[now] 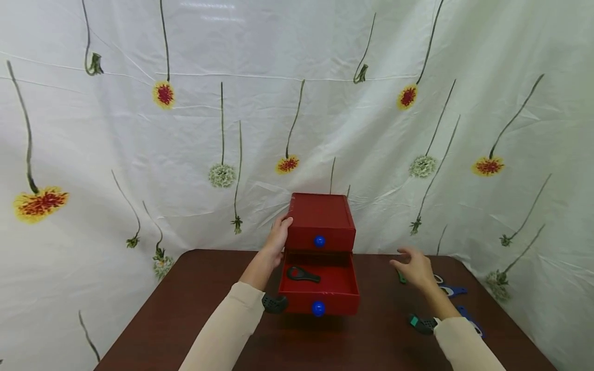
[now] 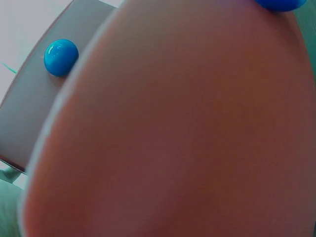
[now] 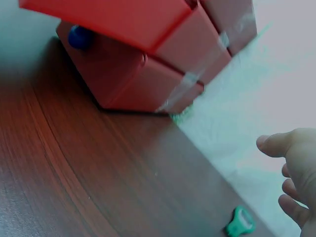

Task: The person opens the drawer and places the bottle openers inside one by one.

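Note:
A red cabinet (image 1: 320, 211) with blue knobs stands on the table. Its drawer (image 1: 319, 303) below the top one is pulled out, and a black bottle opener (image 1: 306, 275) lies inside. My left hand (image 1: 277, 238) rests against the cabinet's left side; the left wrist view is mostly filled by blurred skin, with a blue knob (image 2: 61, 58) beside it. My right hand (image 1: 417, 268) hovers right of the cabinet with bent, spread fingers and nothing between them. Nearest to it on the table is a green bottle opener (image 3: 239, 227), partly hidden by the hand in the head view.
Blue bottle openers (image 1: 457, 290) lie at the table's right edge, partly behind the right forearm. The dark wooden table (image 1: 199, 293) reaches back to a white cloth (image 1: 260, 118) printed with flowers. The pulled-out drawer juts forward over the table.

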Demonstrator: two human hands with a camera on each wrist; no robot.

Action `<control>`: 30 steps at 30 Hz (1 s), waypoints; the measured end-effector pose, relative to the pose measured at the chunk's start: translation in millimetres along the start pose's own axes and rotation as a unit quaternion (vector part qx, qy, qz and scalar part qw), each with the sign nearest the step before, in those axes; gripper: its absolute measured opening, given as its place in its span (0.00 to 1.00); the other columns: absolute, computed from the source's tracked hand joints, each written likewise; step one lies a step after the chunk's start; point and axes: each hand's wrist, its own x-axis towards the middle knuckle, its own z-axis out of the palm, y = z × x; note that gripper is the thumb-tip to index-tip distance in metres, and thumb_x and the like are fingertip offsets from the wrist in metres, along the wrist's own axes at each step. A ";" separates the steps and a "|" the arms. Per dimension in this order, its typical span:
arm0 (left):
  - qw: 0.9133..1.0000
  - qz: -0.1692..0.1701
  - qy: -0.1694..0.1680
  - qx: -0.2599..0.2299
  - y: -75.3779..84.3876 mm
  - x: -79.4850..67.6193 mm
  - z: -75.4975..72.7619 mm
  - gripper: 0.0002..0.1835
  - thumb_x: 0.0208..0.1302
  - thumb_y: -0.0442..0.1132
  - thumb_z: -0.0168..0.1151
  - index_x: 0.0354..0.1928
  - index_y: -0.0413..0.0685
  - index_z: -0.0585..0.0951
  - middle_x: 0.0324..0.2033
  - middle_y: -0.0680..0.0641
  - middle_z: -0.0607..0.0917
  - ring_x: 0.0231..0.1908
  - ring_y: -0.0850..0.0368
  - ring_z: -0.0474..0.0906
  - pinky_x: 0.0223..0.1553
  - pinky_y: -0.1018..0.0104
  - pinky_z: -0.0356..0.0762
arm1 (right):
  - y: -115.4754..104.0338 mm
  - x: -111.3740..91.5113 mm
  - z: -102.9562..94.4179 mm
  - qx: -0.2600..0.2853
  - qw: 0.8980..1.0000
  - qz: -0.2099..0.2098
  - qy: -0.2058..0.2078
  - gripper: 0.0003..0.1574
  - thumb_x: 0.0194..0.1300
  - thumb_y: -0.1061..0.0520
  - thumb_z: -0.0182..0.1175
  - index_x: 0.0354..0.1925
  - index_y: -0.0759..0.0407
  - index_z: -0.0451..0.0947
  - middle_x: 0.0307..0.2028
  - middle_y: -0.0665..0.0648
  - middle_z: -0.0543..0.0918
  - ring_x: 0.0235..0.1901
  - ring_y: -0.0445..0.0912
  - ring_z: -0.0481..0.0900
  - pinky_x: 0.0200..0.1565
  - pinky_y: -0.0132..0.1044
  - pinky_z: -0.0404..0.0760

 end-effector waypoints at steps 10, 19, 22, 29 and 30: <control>1.000 0.011 0.001 0.010 1.8 -1.9 -3.8 0.36 0.79 0.59 0.46 0.81 0.55 0.53 0.77 0.40 0.54 0.73 0.35 0.52 0.63 0.24 0.55 | 34.9 1.3 41.3 0.026 0.993 0.106 0.034 0.42 0.70 0.51 0.66 0.69 0.79 0.65 0.60 0.81 0.74 0.60 0.74 0.69 0.58 0.66 0.70; 1.000 0.006 -0.005 0.001 0.5 -2.3 2.2 0.35 0.80 0.58 0.47 0.82 0.57 0.54 0.76 0.38 0.58 0.72 0.35 0.56 0.63 0.25 0.56 | 50.2 -4.1 53.6 -0.043 0.989 0.136 0.042 0.38 0.68 0.53 0.68 0.57 0.86 0.70 0.50 0.83 0.78 0.51 0.75 0.76 0.51 0.65 0.75; 1.000 0.007 -0.004 0.002 0.4 -2.1 2.2 0.35 0.80 0.58 0.47 0.82 0.57 0.54 0.76 0.39 0.59 0.71 0.35 0.56 0.63 0.25 0.55 | 51.6 -1.9 53.3 -0.057 0.987 0.143 0.046 0.32 0.68 0.53 0.67 0.51 0.84 0.75 0.44 0.81 0.80 0.47 0.73 0.78 0.48 0.63 0.77; 1.000 0.003 0.001 0.003 -0.7 -1.3 -0.4 0.36 0.79 0.58 0.47 0.82 0.57 0.53 0.77 0.40 0.56 0.72 0.35 0.55 0.62 0.23 0.55 | 53.5 -0.8 54.0 -0.054 0.984 0.161 0.047 0.17 0.69 0.61 0.59 0.43 0.79 0.80 0.37 0.77 0.82 0.39 0.71 0.79 0.36 0.59 0.80; 1.000 0.003 0.003 0.004 -0.5 -1.6 -0.7 0.36 0.79 0.58 0.47 0.82 0.57 0.54 0.77 0.41 0.56 0.72 0.35 0.55 0.62 0.23 0.55 | 53.0 -1.3 53.9 -0.050 0.985 0.161 0.046 0.17 0.68 0.62 0.57 0.45 0.79 0.79 0.38 0.77 0.82 0.39 0.71 0.79 0.36 0.59 0.79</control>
